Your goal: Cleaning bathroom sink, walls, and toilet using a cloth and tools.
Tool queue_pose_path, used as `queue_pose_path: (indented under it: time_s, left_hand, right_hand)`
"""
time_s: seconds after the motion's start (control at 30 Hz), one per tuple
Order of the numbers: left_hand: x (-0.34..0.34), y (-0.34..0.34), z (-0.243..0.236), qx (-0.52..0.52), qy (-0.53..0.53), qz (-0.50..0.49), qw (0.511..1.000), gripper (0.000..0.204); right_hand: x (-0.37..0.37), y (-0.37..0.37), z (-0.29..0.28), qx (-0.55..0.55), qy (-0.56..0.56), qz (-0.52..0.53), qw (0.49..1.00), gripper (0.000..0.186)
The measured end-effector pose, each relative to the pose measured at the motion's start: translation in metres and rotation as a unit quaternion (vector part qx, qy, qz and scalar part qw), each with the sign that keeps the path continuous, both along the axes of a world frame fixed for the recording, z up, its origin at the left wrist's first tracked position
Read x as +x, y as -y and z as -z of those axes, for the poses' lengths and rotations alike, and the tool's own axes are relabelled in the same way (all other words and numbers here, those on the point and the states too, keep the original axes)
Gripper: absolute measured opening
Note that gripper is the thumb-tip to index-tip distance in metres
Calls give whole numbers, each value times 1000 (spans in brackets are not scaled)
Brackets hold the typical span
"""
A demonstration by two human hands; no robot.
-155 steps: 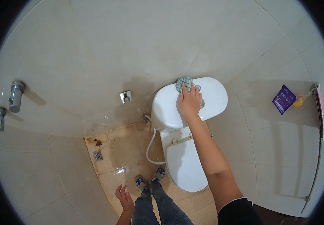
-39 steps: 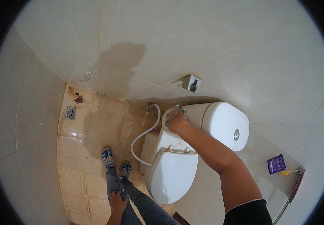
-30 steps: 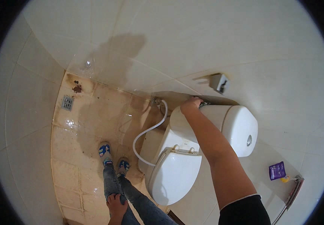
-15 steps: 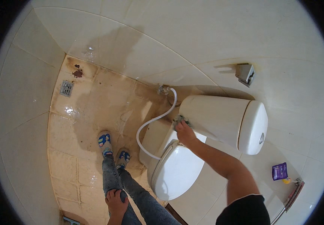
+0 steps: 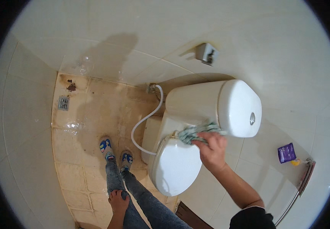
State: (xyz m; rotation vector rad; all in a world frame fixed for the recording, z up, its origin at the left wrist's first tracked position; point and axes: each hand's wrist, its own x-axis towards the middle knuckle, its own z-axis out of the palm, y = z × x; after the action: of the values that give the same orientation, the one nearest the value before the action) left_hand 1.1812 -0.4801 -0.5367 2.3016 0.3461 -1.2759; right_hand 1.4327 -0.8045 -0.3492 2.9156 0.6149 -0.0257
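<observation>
My right hand (image 5: 212, 150) is closed on a green-and-white cleaning cloth (image 5: 197, 132), which is smeared by motion. The cloth lies across the gap between the white toilet tank (image 5: 192, 101) and the lowered toilet lid (image 5: 178, 166), near the lid's hinge. Down at the lower left, my left hand (image 5: 118, 201) rests on my knee over the grey jeans (image 5: 115, 179), its fingers spread and holding nothing. A round flush button (image 5: 252, 118) sits on the tank's white cover (image 5: 239, 108).
A white hose (image 5: 134, 129) curves from a wall valve (image 5: 151, 88) to the toilet. On the wall is a metal holder (image 5: 207, 54). A purple packet (image 5: 287, 153) and a long-handled mop (image 5: 306, 177) are at right. A drain grate (image 5: 63, 103) sits in the stained floor (image 5: 104, 99).
My right hand has moved right and nearer me, taking the cloth from the tank's left end to beside the tank cover. The view has shifted; my left hand stays on my knee.
</observation>
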Motion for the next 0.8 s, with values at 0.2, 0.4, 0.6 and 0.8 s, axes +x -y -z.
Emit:
queue_pose_path:
  time_s: [0.2,0.4,0.6,0.8]
  left_hand:
    - [5,-1,-2,18,-7,46,999,55]
    - [-12,-16,-30,58,93,37,993,45]
    - [13,-39,-57,45,-81,156,983,31]
    - [13,-34,-64,-11,-81,176,981,42]
  right_hand:
    - [41,6,-38,149,188,244,940,49]
    - [-11,101,-18,197,241,331,891,53]
    - [-85,79,76,531,306,567,551,37]
    - [-69,14,217,450,47,431,781,37]
